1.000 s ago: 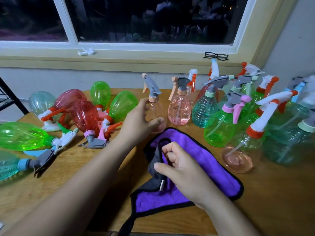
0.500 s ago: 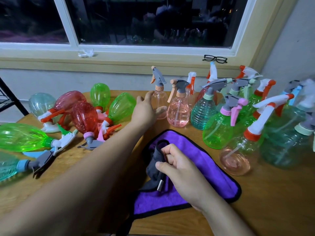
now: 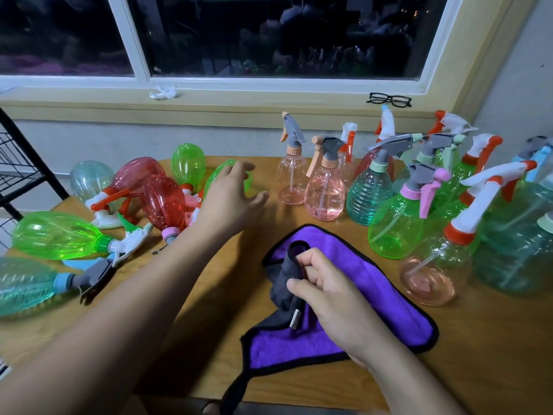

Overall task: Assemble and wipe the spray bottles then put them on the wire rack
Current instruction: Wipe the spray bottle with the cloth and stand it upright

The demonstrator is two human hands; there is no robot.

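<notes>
**Risk: tipping the upright bottles**

We held our left hand (image 3: 230, 199) w/ fingers spread, gripping nothing, over a lying green bottle (image 3: 216, 178). Our right hand (image 3: 332, 295) pinched the purple cloth (image 3: 374, 280) on the table (image 3: 493, 354). A careless sweep could've toppled the pink bottle (image 3: 291, 181) nearby. The wire rack (image 3: 18, 172) was cut off at left, and the green bottle's neck was hidden.

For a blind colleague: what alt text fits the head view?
The right hand pinches a purple cloth on a wooden table; the open left hand hovers beside lying spray bottles on the left, while upright spray bottles stand on the right.
</notes>
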